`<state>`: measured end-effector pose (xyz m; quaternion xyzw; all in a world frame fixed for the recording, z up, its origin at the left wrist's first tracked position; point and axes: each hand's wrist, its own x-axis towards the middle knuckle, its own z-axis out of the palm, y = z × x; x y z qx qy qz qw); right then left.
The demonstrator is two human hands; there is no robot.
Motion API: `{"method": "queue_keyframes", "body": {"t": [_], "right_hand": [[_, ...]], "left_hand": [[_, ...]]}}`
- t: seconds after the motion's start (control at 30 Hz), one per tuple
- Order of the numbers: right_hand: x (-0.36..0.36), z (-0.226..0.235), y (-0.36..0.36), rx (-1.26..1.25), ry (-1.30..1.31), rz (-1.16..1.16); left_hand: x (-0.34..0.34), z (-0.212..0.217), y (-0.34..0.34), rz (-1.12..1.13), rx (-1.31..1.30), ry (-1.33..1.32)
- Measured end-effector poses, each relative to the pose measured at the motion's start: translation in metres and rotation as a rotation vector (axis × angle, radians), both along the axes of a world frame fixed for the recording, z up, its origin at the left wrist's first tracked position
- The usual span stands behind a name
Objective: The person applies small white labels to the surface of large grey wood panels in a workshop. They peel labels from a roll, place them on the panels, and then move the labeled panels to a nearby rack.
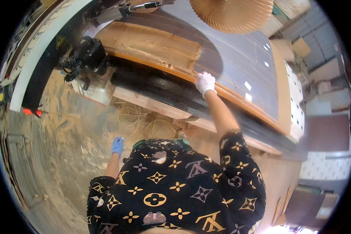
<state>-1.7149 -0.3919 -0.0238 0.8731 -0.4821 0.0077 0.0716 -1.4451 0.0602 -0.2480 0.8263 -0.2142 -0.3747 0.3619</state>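
Observation:
My right hand (pixel 205 82), in a white glove, is closed at the wooden edge strip (pixel 238 98) along the near side of the machine bed. Whatever its fingers hold there is too small to make out. Just left of it ends a brown panel (pixel 156 45) covered with sawdust. My left hand (pixel 117 144), in a blue glove, hangs low at my left side, away from the bed. Its fingers are curled in, with nothing seen in them.
A ribbed tan hose (pixel 232 13) hangs over the grey bed (pixel 245 58). To the left stands a machine head (pixel 85 58) under a white-and-black gantry (pixel 35 58). Loose cable (pixel 124 121) and sawdust lie on the floor. White boards (pixel 294 99) are stacked at the bed's right end.

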Motion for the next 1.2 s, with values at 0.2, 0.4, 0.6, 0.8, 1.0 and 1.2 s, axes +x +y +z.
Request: {"method": "queue_keyframes", "body": {"t": [0.2,0.4,0.6,0.8,1.0,1.2], "right_hand": [[0.005,-0.042,-0.059,0.046,0.143,0.209],[-0.016,-0.038,-0.079,0.151,-0.304,0.361],[0.005,0.028,-0.052,0.066,-0.185,0.702],[0.001,0.034,0.032,0.161,-0.103,1.323],[0.005,0.024,0.038,0.065,-0.547,1.408],[-0.019,-0.003,-0.076,0.077,-0.144,0.634]], "left_hand": [[-0.118,-0.083,0.038,0.218,0.273,0.087],[-0.249,-0.072,-0.001,0.357,0.171,0.118],[-0.257,0.062,-0.110,0.465,-0.053,-0.012],[-0.231,0.198,-0.176,0.111,-0.069,-0.997],[-0.229,0.180,-0.156,0.162,0.120,-0.415],[-0.279,0.100,-0.053,0.705,0.031,-0.417]]}}
